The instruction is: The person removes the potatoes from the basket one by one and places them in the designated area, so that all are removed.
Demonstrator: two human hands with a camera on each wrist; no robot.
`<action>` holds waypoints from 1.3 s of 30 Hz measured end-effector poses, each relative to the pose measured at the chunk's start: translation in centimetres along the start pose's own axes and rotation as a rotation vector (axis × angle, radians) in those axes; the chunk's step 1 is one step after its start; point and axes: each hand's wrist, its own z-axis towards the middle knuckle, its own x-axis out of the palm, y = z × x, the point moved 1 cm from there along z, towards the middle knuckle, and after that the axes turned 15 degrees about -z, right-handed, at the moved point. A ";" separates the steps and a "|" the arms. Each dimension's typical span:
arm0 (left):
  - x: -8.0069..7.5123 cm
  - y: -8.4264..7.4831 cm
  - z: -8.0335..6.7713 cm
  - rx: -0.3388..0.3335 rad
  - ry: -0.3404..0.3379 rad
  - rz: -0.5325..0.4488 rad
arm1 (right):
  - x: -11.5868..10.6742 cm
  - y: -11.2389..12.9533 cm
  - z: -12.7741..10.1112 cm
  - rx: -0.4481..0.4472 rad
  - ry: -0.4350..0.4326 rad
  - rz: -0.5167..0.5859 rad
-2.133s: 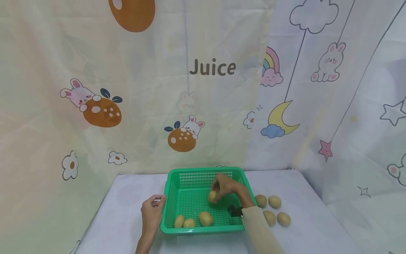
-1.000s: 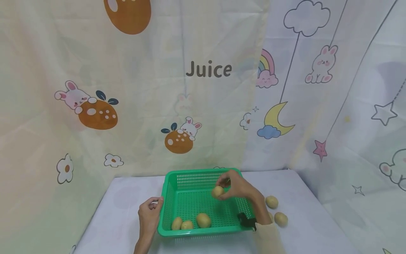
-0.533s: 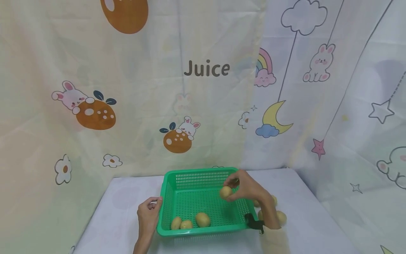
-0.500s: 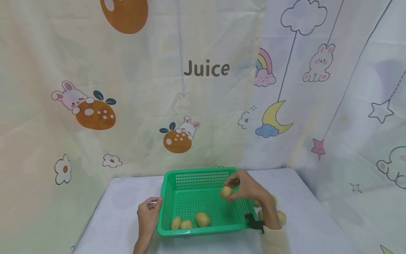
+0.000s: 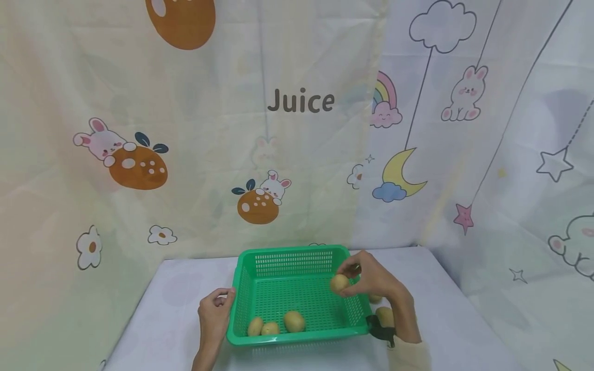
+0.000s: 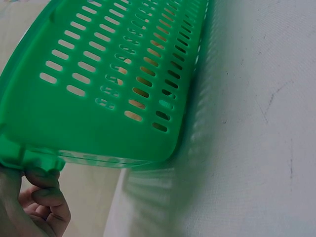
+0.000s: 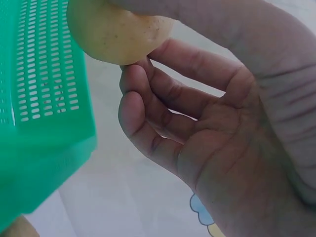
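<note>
My left hand (image 5: 215,315) pinches the left rim of a green plastic basket (image 5: 301,337); the left wrist view shows finger and thumb at the rim corner, with the other fingers curled below. Between thumb and fingers of my right hand (image 5: 373,278) is a yellow-brown potato (image 5: 339,284), raised close to the basket's right rim. Seen from the right wrist, this potato (image 7: 116,34) has smooth, lightly spotted skin. Inside the basket, along the front wall, lie a narrow potato (image 5: 256,326), a rounder potato (image 5: 270,329) and a larger potato (image 5: 294,321).
Right of the basket, more potatoes (image 5: 384,316) lie on the white tabletop (image 5: 445,309), partly hidden by my right forearm. A black wrist camera mount (image 5: 381,330) overlaps the basket's front right corner. A printed curtain (image 5: 195,154) hangs behind the table.
My right hand has lifted the potato from the basket's floor and carried it rightward to the right rim. The left hand keeps its place on the rim. The head view has shifted slightly.
</note>
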 end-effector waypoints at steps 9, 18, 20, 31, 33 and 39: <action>-0.2 -0.1 0.3 0.001 0.001 0.005 | -0.4 -0.2 -1.1 0.065 -0.015 -0.028; -0.1 -0.3 0.3 0.025 0.003 -0.013 | -0.9 -0.5 -2.3 0.062 -0.029 -0.025; 0.0 -0.3 0.2 0.013 0.005 -0.013 | -1.1 -0.6 -2.8 0.068 -0.039 -0.023; -0.1 0.1 0.3 -0.024 0.012 0.005 | -1.4 -1.4 -5.2 0.126 -0.076 -0.034; -0.2 0.3 0.3 -0.024 0.012 0.007 | -1.4 -1.8 -5.5 0.130 -0.077 -0.035; -0.2 0.4 0.1 -0.009 0.011 -0.004 | -1.3 -2.6 -6.3 0.138 -0.094 -0.035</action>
